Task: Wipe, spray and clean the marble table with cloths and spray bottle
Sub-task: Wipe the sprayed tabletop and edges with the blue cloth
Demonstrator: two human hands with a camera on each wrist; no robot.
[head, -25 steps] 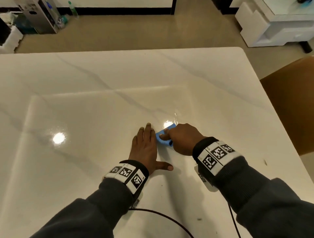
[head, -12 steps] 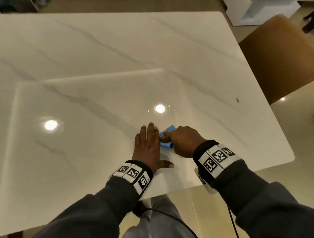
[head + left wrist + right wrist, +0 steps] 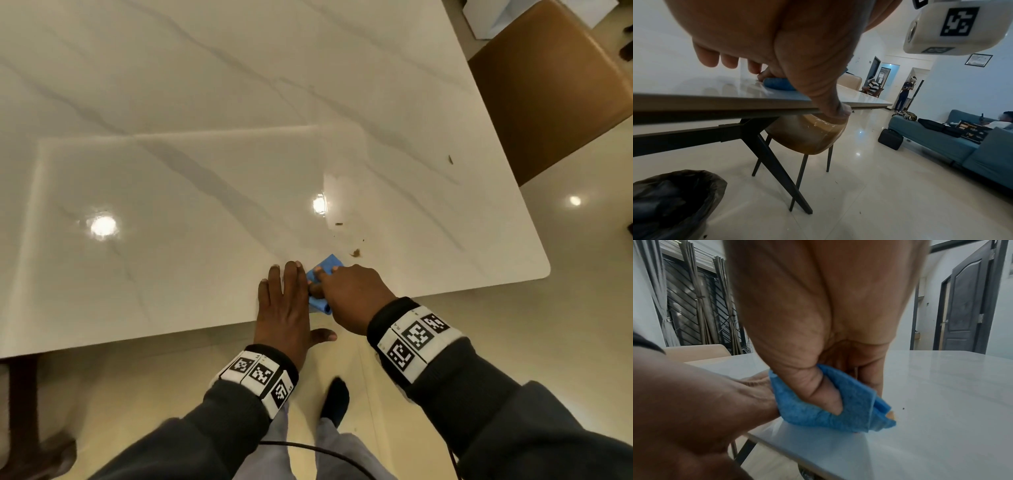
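We are mid-wipe: our right hand (image 3: 352, 294) grips the folded blue cloth (image 3: 830, 404) on the surface (image 3: 205, 102), our left hand (image 3: 284, 305) lying flat and open just beside it. Brown crumbs (image 3: 356, 253) just ahead remain (no spray bottle in view).

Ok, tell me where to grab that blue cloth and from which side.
Take the blue cloth by its bunched near end, coming from above as the right hand does now, thumb across the top fold. It lies folded flat near the marble table edge, with the left hand blocking its left side.
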